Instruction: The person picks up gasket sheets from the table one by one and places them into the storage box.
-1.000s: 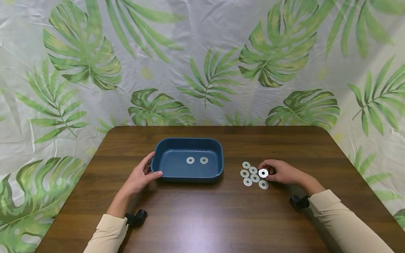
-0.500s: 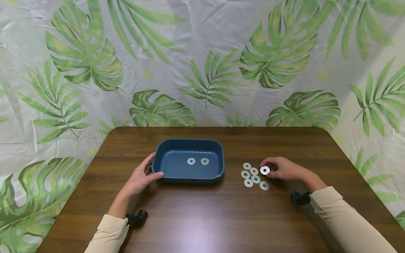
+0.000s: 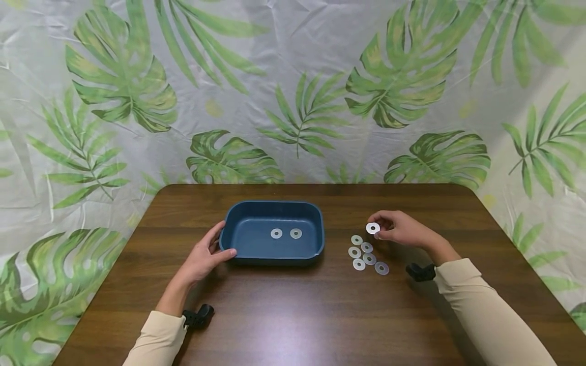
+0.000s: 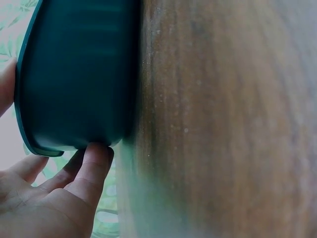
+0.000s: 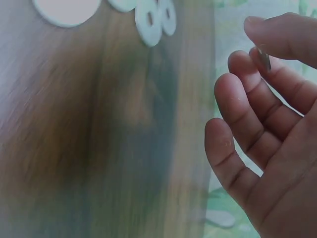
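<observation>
A flat washer point(image 3: 373, 228) is pinched between the thumb and finger of my right hand point(image 3: 400, 227), raised above the table just behind a loose group of washers. In the right wrist view the pinched washer point(image 5: 265, 59) shows edge-on. My left hand point(image 3: 203, 258) grips the left end of a blue rectangular tray point(image 3: 274, 258), thumb over the front corner of its rim. In the left wrist view its fingertips point(image 4: 96, 153) press against the tray's outer wall. Two washers, one of them a silver washer point(image 3: 276, 233), lie apart on the tray's floor.
Several washers point(image 3: 369, 259) lie flat on the brown wooden table point(image 3: 293, 305), right of the tray. A leaf-printed cloth point(image 3: 302, 101) hangs behind the table's back edge. Each wrist wears a black camera, such as the right wrist camera point(image 3: 420, 272).
My right hand, with the washer pinched in it, has lifted and moved back and slightly left, away from the other washers. My left hand and the tray stay in place.
</observation>
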`<state>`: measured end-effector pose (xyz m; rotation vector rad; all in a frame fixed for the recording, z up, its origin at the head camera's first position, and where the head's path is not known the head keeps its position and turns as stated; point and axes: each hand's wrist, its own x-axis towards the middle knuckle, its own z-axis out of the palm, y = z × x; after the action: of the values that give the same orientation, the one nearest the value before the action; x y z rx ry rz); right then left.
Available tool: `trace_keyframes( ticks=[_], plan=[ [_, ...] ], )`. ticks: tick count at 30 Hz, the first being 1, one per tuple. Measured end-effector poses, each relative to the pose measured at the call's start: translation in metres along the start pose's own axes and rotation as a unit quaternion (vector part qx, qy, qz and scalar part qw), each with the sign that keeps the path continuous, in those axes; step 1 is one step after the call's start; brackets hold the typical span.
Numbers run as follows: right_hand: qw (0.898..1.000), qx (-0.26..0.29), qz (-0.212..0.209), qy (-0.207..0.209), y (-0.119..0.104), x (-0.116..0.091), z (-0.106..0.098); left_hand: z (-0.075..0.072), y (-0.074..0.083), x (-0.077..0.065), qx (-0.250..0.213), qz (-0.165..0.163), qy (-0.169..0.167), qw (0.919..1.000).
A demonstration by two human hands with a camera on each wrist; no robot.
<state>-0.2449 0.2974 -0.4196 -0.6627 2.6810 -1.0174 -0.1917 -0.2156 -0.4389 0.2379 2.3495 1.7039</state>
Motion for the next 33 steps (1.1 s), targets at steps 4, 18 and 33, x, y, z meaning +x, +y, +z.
trace_keyframes(
  ticks=[4,18,33],
  plan=[
    [1.0,0.023,0.007,-0.006,-0.007,0.01,0.002,0.0,0.0,0.001,-0.006,0.002,0.001,1.0],
    [0.998,0.046,-0.041,-0.003,-0.043,0.051,0.014,0.0,-0.001,0.0,-0.002,0.004,0.001,1.0],
    [0.993,0.065,-0.095,-0.022,-0.101,0.076,0.024,-0.001,-0.002,0.001,0.0,0.003,-0.001,1.0]
  ],
)
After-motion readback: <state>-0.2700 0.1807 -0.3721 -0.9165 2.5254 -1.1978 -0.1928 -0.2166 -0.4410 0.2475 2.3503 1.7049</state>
